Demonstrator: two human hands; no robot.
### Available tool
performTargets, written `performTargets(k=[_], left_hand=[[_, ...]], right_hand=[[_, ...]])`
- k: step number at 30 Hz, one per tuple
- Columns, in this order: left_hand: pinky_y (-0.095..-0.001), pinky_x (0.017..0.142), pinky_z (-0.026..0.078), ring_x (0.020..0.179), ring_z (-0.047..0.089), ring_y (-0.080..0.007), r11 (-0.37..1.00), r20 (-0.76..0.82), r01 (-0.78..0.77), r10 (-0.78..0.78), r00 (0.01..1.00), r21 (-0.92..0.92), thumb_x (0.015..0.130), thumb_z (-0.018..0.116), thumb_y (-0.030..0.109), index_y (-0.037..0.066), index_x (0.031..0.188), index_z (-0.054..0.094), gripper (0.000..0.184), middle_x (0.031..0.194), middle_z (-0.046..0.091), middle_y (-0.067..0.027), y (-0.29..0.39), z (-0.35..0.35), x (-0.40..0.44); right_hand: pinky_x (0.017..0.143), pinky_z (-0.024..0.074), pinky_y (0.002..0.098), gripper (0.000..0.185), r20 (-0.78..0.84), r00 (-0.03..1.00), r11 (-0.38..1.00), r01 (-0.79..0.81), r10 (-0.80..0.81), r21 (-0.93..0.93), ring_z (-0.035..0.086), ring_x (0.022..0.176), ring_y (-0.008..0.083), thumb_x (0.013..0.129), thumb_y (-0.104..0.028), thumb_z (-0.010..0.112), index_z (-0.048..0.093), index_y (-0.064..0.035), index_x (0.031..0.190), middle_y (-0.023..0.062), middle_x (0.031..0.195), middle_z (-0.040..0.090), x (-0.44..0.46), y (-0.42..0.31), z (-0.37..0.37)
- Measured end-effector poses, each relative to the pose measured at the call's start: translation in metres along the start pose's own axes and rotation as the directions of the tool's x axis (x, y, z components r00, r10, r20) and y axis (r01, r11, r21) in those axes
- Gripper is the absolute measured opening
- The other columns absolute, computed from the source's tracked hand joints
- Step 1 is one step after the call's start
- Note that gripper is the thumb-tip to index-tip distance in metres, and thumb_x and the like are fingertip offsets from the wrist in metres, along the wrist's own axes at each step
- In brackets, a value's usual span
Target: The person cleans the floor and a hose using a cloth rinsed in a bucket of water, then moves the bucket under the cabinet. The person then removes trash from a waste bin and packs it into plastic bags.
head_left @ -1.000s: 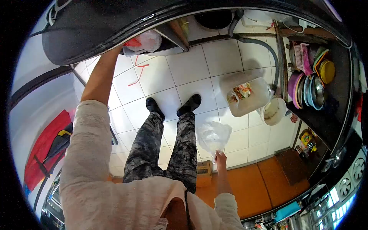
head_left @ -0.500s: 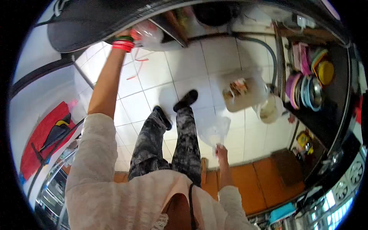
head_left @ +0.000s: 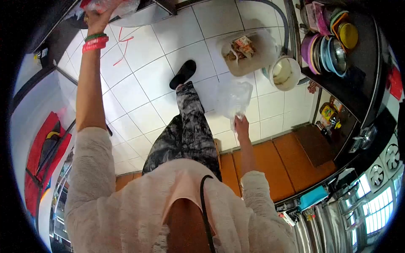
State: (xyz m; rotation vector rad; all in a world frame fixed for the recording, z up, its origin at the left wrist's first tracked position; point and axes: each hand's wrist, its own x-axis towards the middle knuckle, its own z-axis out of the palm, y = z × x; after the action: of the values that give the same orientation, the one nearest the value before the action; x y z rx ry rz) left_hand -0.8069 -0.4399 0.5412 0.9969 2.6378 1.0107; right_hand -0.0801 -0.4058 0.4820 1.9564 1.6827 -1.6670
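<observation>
My left hand [head_left: 100, 19] is stretched out at the top left, closed around a clear plastic bag with red on it [head_left: 122, 6] beside a dark counter edge. Red and green bangles circle that wrist. A thin red string [head_left: 124, 44] shows below the bag, over the white tiles. Lower and to the right, my right hand [head_left: 241, 125] grips the gathered end of a crumpled, translucent plastic bag [head_left: 235, 98]. What is inside either bag, if anything, I cannot make out.
A pale plastic tub [head_left: 263, 50] with scraps inside stands on the tiled floor. Against it is a white bucket [head_left: 291, 71] with murky contents. Coloured bowls [head_left: 325, 55] sit on the dark shelf [head_left: 354, 88] at right. A brown ledge [head_left: 265, 168] borders the floor.
My left hand has moved up and left with its bag. My right hand has risen in view, still gripping its bag. One foot has stepped forward, and the view has shifted.
</observation>
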Motion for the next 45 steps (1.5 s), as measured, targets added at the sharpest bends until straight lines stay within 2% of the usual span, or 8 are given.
performTargets(k=[14,16,24,31,35,41,43,45], left_hand=[[-0.0411,0.079,0.048,0.089,0.056,-0.0299,0.993,0.593,0.022,0.051,0.803,-0.115,0.062,0.077,0.042,0.013,0.122,0.043,0.075,0.122,0.04,-0.0214,0.283,0.245,-0.372],[-0.0327,0.06,0.051,0.071,0.059,-0.0219,0.471,0.839,0.757,-0.06,0.54,-0.453,0.067,0.076,0.022,0.012,0.114,0.047,0.056,0.11,0.049,-0.0164,0.316,0.259,-0.364],[-0.0336,0.07,0.049,0.074,0.061,-0.0239,0.964,0.491,0.088,0.048,0.87,-0.251,0.069,0.048,-0.002,0.012,0.06,0.064,0.023,0.08,0.064,-0.0087,0.344,0.326,-0.283],[-0.0441,0.091,0.037,0.095,0.052,-0.0361,0.998,0.441,-0.042,0.015,0.898,0.05,0.071,0.047,-0.002,0.0,0.105,0.056,0.034,0.097,0.057,-0.021,0.432,0.384,-0.229],[-0.0428,0.088,0.04,0.098,0.052,-0.0357,0.957,0.091,-0.156,0.183,0.979,-0.244,0.072,0.05,0.001,0.001,0.109,0.054,0.037,0.104,0.056,-0.0219,0.517,0.369,-0.157],[-0.0354,0.095,0.036,0.104,0.049,-0.0266,0.945,0.961,-0.312,-0.008,0.278,0.098,0.075,0.051,0.011,0.006,0.122,0.048,0.048,0.113,0.052,-0.0168,0.452,0.438,-0.349],[-0.0353,0.089,0.04,0.1,0.052,-0.023,0.993,0.841,0.036,0.077,0.535,-0.114,0.077,0.046,0.004,0.009,0.111,0.057,0.036,0.107,0.056,-0.01,0.476,0.4,-0.332],[-0.0338,0.085,0.042,0.096,0.054,-0.0243,0.994,0.955,-0.019,0.113,0.276,-0.112,0.079,0.049,0.011,0.008,0.093,0.064,0.02,0.099,0.06,-0.0118,0.459,0.402,-0.365]], right_hand=[[0.044,0.0307,0.0209,0.034,0.24,0.963,0.649,-0.26,0.122,0.714,0.04,0.054,0.009,0.091,-0.026,0.047,0.054,-0.0008,0.111,0.0033,0.071,0.048,-0.079,-0.183,-0.144],[0.046,0.0337,0.0218,0.036,0.252,0.952,0.561,-0.306,0.173,0.769,0.043,0.058,0.0104,0.091,-0.028,0.046,0.053,0.0004,0.113,0.0051,0.075,0.052,-0.08,-0.187,-0.158],[0.041,0.0294,0.0205,0.032,0.336,0.903,0.534,-0.429,0.267,0.729,0.043,0.052,0.0091,0.09,-0.027,0.051,0.054,-0.0034,0.111,0.003,0.073,0.055,0.044,-0.1,-0.299],[0.06,0.0388,0.0241,0.039,-0.122,0.975,0.962,0.204,-0.184,0.181,0.046,0.069,0.0112,0.078,0.006,0.049,0.057,-0.0105,0.114,0.0063,0.1,0.059,0.15,-0.144,-0.374],[0.086,0.0441,0.0361,0.036,-0.015,0.604,0.415,0.529,-0.797,-0.74,0.053,0.097,0.0246,0.075,0.01,0.044,0.062,-0.006,0.102,0.0126,0.099,0.057,0.183,-0.243,-0.415],[0.082,0.0451,0.0358,0.025,0.023,0.994,0.596,0.082,-0.106,-0.799,0.056,0.093,0.0236,0.084,-0.006,0.042,0.058,-0.0042,0.103,0.0137,0.099,0.059,0.215,0.021,-0.407],[0.081,0.0454,0.0357,0.023,0.199,0.979,0.831,0.135,-0.03,-0.539,0.056,0.092,0.0233,0.086,-0.011,0.042,0.056,-0.0036,0.103,0.0141,0.1,0.06,0.214,0.049,-0.408],[0.08,0.0454,0.0348,0.021,0.406,0.898,0.842,0.081,0.171,-0.533,0.057,0.09,0.0224,0.085,-0.012,0.045,0.056,-0.0039,0.102,0.0131,0.098,0.06,0.165,0.066,-0.407]])
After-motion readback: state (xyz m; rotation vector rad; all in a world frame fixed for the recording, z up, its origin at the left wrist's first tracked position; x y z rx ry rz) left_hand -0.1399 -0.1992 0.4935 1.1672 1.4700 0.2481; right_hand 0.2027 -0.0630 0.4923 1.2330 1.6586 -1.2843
